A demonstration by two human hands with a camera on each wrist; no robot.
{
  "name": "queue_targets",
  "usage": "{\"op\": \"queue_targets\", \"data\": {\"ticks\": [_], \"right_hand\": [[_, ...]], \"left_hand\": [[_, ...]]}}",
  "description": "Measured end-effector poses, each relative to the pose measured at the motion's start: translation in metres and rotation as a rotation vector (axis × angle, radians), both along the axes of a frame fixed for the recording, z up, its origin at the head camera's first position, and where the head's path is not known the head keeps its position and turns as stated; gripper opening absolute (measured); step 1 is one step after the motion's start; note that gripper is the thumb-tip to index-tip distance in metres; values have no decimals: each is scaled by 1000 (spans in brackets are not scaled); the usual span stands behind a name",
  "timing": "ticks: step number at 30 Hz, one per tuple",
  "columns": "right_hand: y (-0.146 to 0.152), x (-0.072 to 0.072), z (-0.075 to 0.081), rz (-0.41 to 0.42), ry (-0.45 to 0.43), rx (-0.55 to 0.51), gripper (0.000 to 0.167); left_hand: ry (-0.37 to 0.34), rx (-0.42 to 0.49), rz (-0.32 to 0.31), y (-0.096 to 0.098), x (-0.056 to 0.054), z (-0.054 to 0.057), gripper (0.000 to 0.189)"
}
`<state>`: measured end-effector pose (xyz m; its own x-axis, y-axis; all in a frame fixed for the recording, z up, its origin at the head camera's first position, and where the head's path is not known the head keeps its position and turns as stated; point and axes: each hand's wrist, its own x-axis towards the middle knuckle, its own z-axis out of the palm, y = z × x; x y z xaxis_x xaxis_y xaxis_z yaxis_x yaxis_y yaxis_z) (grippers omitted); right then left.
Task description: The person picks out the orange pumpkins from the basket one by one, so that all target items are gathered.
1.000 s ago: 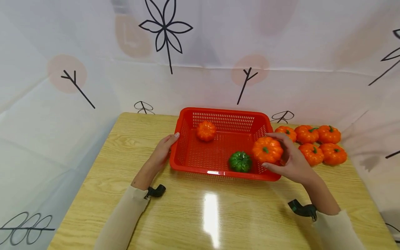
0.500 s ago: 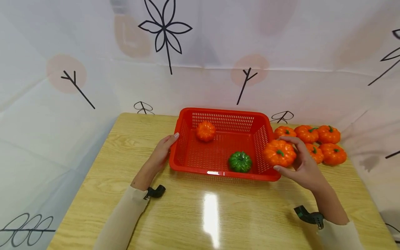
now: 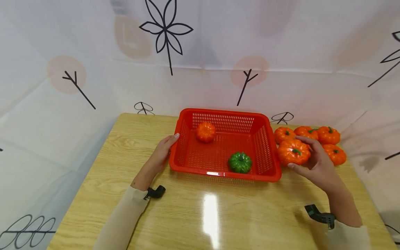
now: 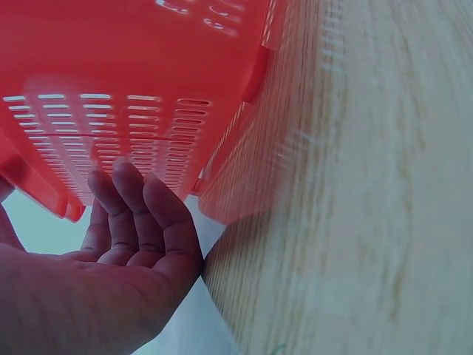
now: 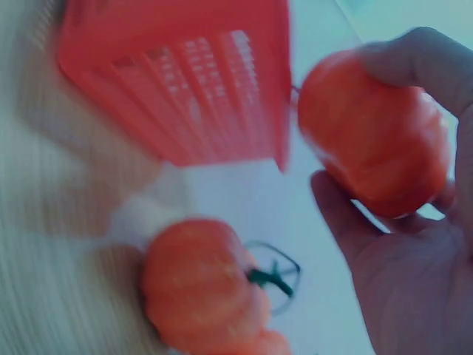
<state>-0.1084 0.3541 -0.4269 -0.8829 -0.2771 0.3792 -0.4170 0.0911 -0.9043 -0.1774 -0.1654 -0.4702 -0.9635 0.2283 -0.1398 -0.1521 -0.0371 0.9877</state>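
A red plastic basket [image 3: 225, 174] sits on the table with an orange toy pumpkin [image 3: 206, 132] near its back left corner and a green toy pumpkin [image 3: 240, 162] by the front side. My left hand [image 3: 160, 151] holds the basket's left rim, thumb on top; in the left wrist view its fingers [image 4: 166, 214] curl up against the slotted outer wall. Just beyond the basket's right end, my right hand [image 3: 322, 170] grips another orange pumpkin [image 3: 293, 152] between thumb and fingers. In the right wrist view that pumpkin [image 5: 373, 133] appears held clear of the table.
Several more orange pumpkins [image 3: 328, 134] stand in rows right of the basket, one partly behind the right hand. The wooden table [image 3: 250, 211] meets a patterned white cloth [image 3: 203, 86] at the back and sides.
My right hand has carried the orange pumpkin rightward, from above the basket's right end to outside it, near the other pumpkins. The left hand and basket stay in place.
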Motion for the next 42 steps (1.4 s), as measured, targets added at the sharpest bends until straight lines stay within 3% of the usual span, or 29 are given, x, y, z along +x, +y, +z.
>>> {"op": "queue_targets", "data": {"ticks": [11,20,32,42], "right_hand": [[21,1,-6,-176,-31,364,86],[12,1,-9,-168,-75,391,86],[6,-2,-12,-153,-50,359,88],[9,-1,-12,-162,-52,393,87]], "left_hand": [[2,5,-7,-1,1,1,61],[6,10,-4,0,0,1,59],[-1,18,1,0,1,-1,58],[-5,19,-6,0,0,-3,59]]}}
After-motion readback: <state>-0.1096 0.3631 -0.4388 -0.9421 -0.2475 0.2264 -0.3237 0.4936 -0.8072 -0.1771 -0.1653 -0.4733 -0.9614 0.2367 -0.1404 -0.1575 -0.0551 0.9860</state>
